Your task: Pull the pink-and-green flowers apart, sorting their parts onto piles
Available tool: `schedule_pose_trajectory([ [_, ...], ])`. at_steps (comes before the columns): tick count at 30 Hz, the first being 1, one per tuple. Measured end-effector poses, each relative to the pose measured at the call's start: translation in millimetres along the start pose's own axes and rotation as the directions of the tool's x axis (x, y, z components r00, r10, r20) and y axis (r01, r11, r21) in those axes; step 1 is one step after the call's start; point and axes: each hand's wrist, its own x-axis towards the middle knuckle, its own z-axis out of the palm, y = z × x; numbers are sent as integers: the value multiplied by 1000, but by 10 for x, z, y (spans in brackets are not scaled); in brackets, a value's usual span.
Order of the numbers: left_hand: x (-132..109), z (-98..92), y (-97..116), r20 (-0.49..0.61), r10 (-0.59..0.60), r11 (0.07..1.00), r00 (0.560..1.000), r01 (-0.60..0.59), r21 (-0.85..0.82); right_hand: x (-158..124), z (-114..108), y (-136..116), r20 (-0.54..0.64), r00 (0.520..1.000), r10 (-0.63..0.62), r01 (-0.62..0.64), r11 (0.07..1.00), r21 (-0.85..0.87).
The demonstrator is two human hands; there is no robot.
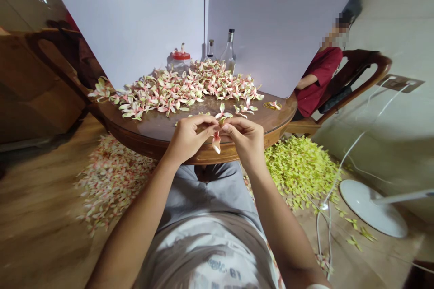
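My left hand and my right hand meet at the near edge of a round wooden table. Both pinch one small pink and white flower, whose petals hang down between the fingertips. A wide heap of the same pink, white and green flowers covers the far half of the table. A few loose flowers lie just beyond my hands.
A red-lidded jar and two glass bottles stand at the back. Pink flowers litter the floor at left, green pieces at right. A person in a red shirt sits at right. A white fan base and cable lie nearby.
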Motion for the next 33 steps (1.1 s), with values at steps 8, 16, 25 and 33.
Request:
schedule_pose_trajectory([
  [8,-18,64,152,87,340,766,936,-330,551,4,-16,-3,-17,1000,-16,16,1000,-10],
  [16,-58,77,43,23,199,893,980,-191,407,-30,-74,43,60,997,-44,52,990,-132],
  [25,-160,216,-215,-246,149,940,958,-60,337,-76,-66,281,17,992,-125,122,916,-382],
  [33,-311,391,-541,-473,28,949,881,124,289,-200,26,510,-98,971,-218,119,796,-594],
])
